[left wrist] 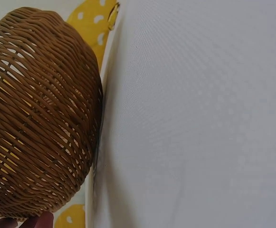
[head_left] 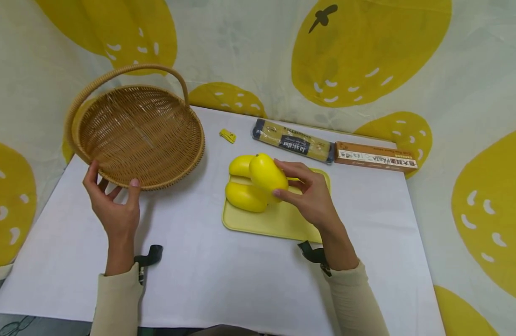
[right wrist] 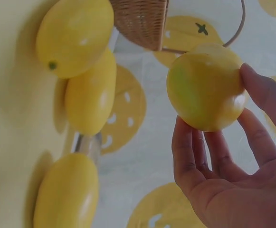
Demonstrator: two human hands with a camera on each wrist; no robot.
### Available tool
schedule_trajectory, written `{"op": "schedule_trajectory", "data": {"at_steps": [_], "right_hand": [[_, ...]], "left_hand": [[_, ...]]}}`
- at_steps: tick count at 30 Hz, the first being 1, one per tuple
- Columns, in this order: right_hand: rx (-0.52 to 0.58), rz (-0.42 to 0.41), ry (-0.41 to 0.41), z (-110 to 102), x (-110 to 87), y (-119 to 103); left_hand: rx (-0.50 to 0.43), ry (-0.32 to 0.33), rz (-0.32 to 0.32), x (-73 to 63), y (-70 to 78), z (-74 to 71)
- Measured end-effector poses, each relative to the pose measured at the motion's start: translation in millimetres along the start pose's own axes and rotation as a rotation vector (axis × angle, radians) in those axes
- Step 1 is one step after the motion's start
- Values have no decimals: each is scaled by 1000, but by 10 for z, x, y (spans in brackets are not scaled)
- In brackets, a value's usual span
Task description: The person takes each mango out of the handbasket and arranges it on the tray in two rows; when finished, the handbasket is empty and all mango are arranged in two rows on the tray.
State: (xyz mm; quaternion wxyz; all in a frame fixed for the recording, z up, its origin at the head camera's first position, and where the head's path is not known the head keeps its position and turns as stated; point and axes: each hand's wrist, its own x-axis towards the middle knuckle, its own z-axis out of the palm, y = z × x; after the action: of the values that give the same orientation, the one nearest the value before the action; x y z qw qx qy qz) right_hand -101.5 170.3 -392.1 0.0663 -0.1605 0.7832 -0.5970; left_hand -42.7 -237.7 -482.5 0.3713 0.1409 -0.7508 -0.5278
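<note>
With fingers and thumb at its near rim, my left hand (head_left: 116, 205) holds a brown wicker basket (head_left: 140, 135) with a hoop handle. The basket leans with its hollow toward me, and nothing lies inside it. In the left wrist view the woven underside of the basket (left wrist: 38, 109) shows, with fingertips (left wrist: 42, 221) at its lower edge. My right hand (head_left: 310, 191) grips a yellow mango (head_left: 268, 172) above a pale yellow tray (head_left: 258, 226). On the tray lie more mangoes (head_left: 245, 197), one mostly hidden behind my hand. The right wrist view shows the held mango (right wrist: 206, 90) between thumb and fingers.
Behind the tray lies a spaghetti packet (head_left: 293, 140), and an orange-brown pasta box (head_left: 375, 156) sits to its right. A small yellow wrapper (head_left: 227, 136) rests between basket and packet. A patterned curtain (head_left: 266, 51) hangs along the back edge of the white table (head_left: 199, 275).
</note>
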Motion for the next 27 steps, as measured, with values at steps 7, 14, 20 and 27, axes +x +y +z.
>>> {"op": "schedule_trajectory", "data": {"at_steps": [7, 14, 20, 27], "right_hand": [[-38, 48, 19, -217, -149, 176], [-109, 132, -8, -430, -274, 396], [-167, 243, -31, -537, -340, 568], [-202, 288, -74, -564, -362, 725]], "left_hand": [[-16, 0, -35, -20, 313, 20], [2, 7, -64, 49, 109, -1], [17, 4, -78, 101, -84, -24], [21, 7, -89, 139, 79, -18]]}}
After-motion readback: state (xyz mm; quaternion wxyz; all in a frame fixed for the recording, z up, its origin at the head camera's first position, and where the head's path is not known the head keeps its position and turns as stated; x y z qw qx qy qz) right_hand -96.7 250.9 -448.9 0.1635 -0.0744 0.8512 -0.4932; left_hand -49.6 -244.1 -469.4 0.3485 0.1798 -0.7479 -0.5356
